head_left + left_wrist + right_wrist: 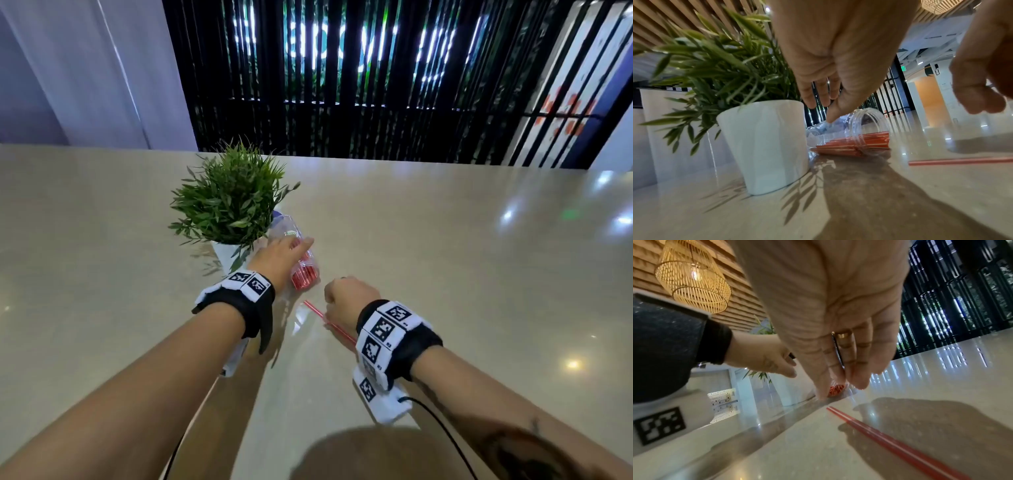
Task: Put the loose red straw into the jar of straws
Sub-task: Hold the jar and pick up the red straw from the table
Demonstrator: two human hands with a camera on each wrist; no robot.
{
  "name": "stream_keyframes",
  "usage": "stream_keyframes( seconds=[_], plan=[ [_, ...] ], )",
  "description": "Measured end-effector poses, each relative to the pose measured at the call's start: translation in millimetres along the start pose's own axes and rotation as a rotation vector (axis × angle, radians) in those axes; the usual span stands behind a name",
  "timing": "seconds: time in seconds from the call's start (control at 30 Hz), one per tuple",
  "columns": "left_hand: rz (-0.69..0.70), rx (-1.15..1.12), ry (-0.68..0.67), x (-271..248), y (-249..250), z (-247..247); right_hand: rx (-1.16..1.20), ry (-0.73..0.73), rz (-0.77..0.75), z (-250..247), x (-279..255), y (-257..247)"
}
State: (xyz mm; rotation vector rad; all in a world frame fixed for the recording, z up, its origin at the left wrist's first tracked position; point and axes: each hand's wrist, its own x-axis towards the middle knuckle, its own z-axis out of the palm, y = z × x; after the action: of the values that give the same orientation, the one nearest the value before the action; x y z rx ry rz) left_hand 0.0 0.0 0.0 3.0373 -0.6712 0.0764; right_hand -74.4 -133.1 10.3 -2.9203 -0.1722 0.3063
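Plant pot (pixel 764 142) touching jar (pixel 851 129)

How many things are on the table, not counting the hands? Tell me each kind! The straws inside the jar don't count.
Potted plant in a white pot: 1
Clear jar of straws, lying on its side: 1
Loose red straw on the table: 1
Total: 3
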Motion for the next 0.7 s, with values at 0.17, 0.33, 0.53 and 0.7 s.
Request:
stream_keyframes(
  seconds=[0.17,0.33,0.53,0.7],
  plan=[
    [-0.011,0.048,-0.048,12.7,-6.1,3.1,-0.111,0.006,0.036,7.4,10.8,0.9],
    [0.006,0.156,-0.121,20.4,-0.3,-0.8,-0.109,-0.043,0.072,15.9,16.2,3.6],
    [0.038,0.214,-0.132,26.0,-1.7,5.5,-0.066,-0.084,0.082,22.2,20.8,5.4],
    [0.064,0.227,-0.160,27.8,-4.7,4.9,0.099,-0.176,0.106,21.2,24.2,12.3]
  ],
)
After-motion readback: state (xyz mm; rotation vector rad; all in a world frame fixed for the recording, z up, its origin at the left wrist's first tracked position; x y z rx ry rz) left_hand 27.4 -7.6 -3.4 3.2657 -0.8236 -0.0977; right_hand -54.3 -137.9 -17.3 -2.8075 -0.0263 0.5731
